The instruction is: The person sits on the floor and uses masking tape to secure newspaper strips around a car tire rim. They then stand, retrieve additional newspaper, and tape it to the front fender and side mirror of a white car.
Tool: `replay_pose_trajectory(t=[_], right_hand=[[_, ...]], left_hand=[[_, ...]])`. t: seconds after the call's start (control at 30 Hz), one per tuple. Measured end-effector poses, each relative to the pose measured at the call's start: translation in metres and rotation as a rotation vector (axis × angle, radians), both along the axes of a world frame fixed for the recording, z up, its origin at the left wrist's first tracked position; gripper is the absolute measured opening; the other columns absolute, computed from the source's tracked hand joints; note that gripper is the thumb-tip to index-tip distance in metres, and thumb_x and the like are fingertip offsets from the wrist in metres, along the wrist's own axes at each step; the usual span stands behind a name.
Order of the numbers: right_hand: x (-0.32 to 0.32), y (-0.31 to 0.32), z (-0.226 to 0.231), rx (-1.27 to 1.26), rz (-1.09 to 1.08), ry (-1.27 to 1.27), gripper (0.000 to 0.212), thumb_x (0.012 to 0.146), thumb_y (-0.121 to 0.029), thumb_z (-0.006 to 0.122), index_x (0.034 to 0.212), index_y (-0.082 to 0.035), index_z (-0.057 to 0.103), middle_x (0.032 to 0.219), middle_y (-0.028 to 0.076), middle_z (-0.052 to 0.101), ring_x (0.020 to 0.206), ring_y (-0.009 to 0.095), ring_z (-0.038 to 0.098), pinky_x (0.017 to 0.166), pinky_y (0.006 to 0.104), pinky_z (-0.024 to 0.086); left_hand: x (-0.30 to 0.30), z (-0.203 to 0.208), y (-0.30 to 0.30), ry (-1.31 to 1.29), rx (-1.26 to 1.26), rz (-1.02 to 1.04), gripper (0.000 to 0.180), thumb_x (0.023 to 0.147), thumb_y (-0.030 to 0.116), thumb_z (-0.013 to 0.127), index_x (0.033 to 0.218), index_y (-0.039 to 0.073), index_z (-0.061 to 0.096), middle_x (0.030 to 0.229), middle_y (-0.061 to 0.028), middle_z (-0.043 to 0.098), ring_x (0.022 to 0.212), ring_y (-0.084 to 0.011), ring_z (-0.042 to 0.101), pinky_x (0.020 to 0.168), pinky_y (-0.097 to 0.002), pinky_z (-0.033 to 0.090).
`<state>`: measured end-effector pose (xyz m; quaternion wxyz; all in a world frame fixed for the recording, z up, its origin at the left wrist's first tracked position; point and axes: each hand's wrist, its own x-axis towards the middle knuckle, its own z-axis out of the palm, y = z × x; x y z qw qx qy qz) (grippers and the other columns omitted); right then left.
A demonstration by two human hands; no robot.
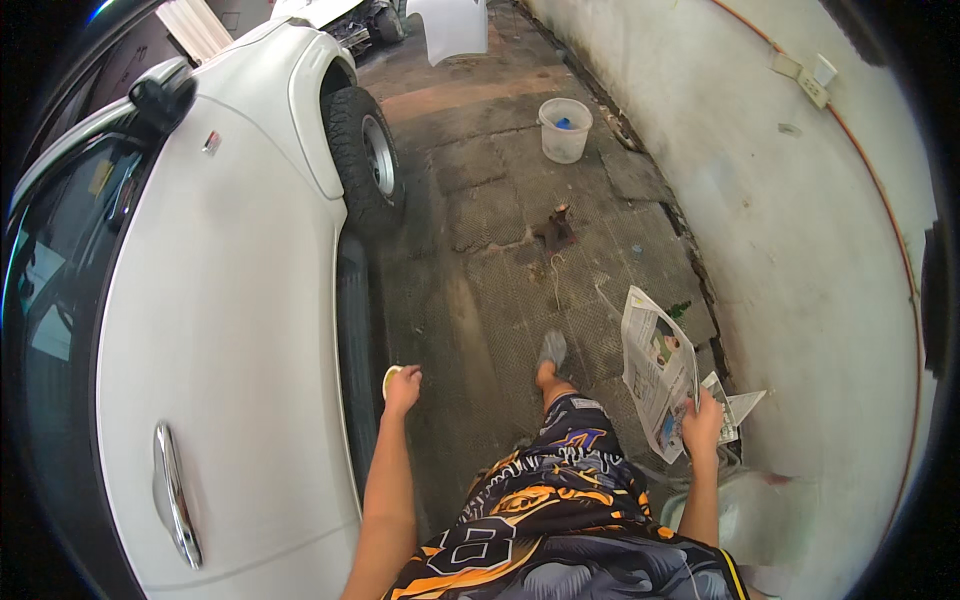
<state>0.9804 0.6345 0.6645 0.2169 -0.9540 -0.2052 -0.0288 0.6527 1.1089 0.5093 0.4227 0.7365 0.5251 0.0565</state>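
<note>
My left hand [404,388] is closed on a pale yellow ring that looks like a roll of masking tape [388,380], held low beside the white car. In my right hand [703,425] I grip folded newspaper sheets [655,375], which hang between my leg and the wall. The fingers cover the sheets' lower right edge. To my left stands the white car [230,280], its door handle [175,495] near my forearm. Neither hand touches the car.
Ahead on the worn floor stands a white bucket [564,135] with something blue inside. A dark reddish-brown scrap [555,232] lies closer. The car's front tire [362,160] sticks out at left. A stained wall [780,190] with an orange cable [870,170] runs along the right.
</note>
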Motion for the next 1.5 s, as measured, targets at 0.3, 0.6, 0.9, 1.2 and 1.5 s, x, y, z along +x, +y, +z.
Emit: replay_pose_trajectory(t=[0.3,0.6,0.9,1.2,1.5], right_hand=[[0.158,0.237,-0.007,-0.091,0.085,0.085,0.037,0.077,-0.004,0.068,0.114,-0.003,0.068,0.090,0.030,0.068,0.090,0.051,0.065,0.078,0.0568,0.050],[0.287,0.467,0.074,-0.122,0.299,0.153,0.037,0.076,-0.002,0.068,0.113,-0.004,0.068,0.090,0.029,0.068,0.090,0.051,0.063,0.079,0.0565,0.049],[0.366,0.677,0.104,0.066,0.457,0.117,0.036,0.075,0.001,0.062,0.110,-0.002,0.067,0.091,0.028,0.068,0.091,0.051,0.062,0.080,0.0565,0.047],[0.481,0.884,0.148,0.192,0.513,0.083,0.031,0.088,-0.004,0.066,0.120,-0.002,0.066,0.094,0.026,0.068,0.092,0.051,0.061,0.082,0.0498,0.048],[0.615,1.115,0.176,0.222,0.698,0.179,0.027,0.090,-0.009,0.068,0.115,-0.001,0.068,0.095,0.025,0.069,0.095,0.046,0.064,0.085,0.0461,0.049]], left_hand=[[0.021,-0.088,0.085,0.238,-0.116,-0.201,0.037,0.096,0.023,0.057,0.126,0.004,0.066,0.109,-0.0199,0.073,0.103,-0.0324,0.070,0.087,-0.0442,0.054],[-0.034,-0.079,0.093,0.396,-0.808,0.445,0.022,0.099,0.014,0.051,0.102,0.003,0.070,0.082,-0.0122,0.073,0.064,-0.0194,0.072,0.050,-0.0354,0.053],[0.147,-0.102,0.361,0.431,-0.271,-0.727,0.024,0.082,0.013,0.074,0.105,0.007,0.073,0.104,-0.0182,0.073,0.093,-0.0343,0.073,0.075,-0.0448,0.058],[0.411,0.047,0.681,-0.023,-0.237,-0.121,0.040,0.097,0.025,0.060,0.129,0.002,0.067,0.097,-0.0142,0.074,0.071,-0.0220,0.070,0.065,-0.0355,0.055],[0.407,-0.016,0.714,0.239,-0.247,0.108,0.038,0.096,0.026,0.060,0.126,0.004,0.069,0.098,-0.0150,0.075,0.079,-0.0206,0.072,0.070,-0.0362,0.057]])
